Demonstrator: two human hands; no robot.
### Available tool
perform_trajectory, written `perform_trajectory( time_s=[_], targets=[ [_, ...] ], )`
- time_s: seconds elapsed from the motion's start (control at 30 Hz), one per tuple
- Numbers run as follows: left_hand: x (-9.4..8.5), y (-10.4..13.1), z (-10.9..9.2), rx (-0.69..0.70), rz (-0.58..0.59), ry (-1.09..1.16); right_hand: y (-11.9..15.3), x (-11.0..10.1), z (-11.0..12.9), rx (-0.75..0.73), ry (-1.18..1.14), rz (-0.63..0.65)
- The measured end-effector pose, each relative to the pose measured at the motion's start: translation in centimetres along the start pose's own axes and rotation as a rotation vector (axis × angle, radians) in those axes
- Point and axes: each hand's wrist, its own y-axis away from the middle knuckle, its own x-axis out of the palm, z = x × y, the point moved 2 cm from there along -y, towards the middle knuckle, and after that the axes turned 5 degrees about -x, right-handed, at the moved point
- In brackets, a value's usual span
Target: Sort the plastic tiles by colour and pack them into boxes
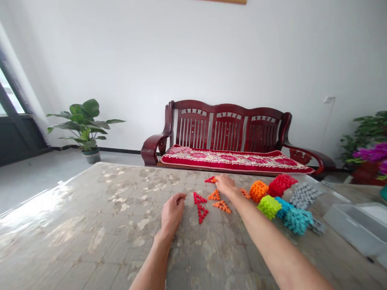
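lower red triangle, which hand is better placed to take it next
Probably the left hand: it looks empty and lies closer to that red triangle, while the right hand is at the farthest pieces.

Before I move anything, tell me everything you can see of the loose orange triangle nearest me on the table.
The nearest orange triangle is a small piece with notched edges and openings inside its frame; it looks like plastic. It appears to lie flat on the patterned table cover, just nearer than another orange triangle and apart from it. Neither of the hands touches it: the right hand is beyond it, the left hand off to its left. Finer details are too small to tell.
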Motion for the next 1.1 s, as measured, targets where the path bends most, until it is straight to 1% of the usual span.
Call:
perform_trajectory(
  time_s=[0.17,0.33,0.47,0.67,0.9,1.0,1.1],
  targets=[
    [-0.1,0.2,-0.2,-0.014,-0.014,0.011,-0.5,0.9,0.3,0.006,0.018,0.007],
    [-0.1,0.2,-0.3,-0.015,-0.014,0.019,-0.6,1.2,-0.1,0.022,0.012,0.025],
    [0.1,0.0,0.0,0.000,-0.014,0.024,-0.1,1.1,-0.1,0.019,0.029,0.036],
    [0.1,-0.2,0.2,0.008,-0.018,0.018,0.7,0.6,0.1,-0.042,0.040,0.010],
    [0.0,0.2,-0.1,0.001,-0.004,-0.007,1.6,-0.4,-1.4,0.000,0.011,0.026],
    [0.0,0.2,-0.1,0.009,-0.007,-0.006,1.5,-0.4,-1.6,0.004,0.011,0.042],
    [0.0,0.1,0.0,0.013,-0.010,-0.001,1.2,0.1,-1.3,-0.029,0.023,0.055]
  ],
)
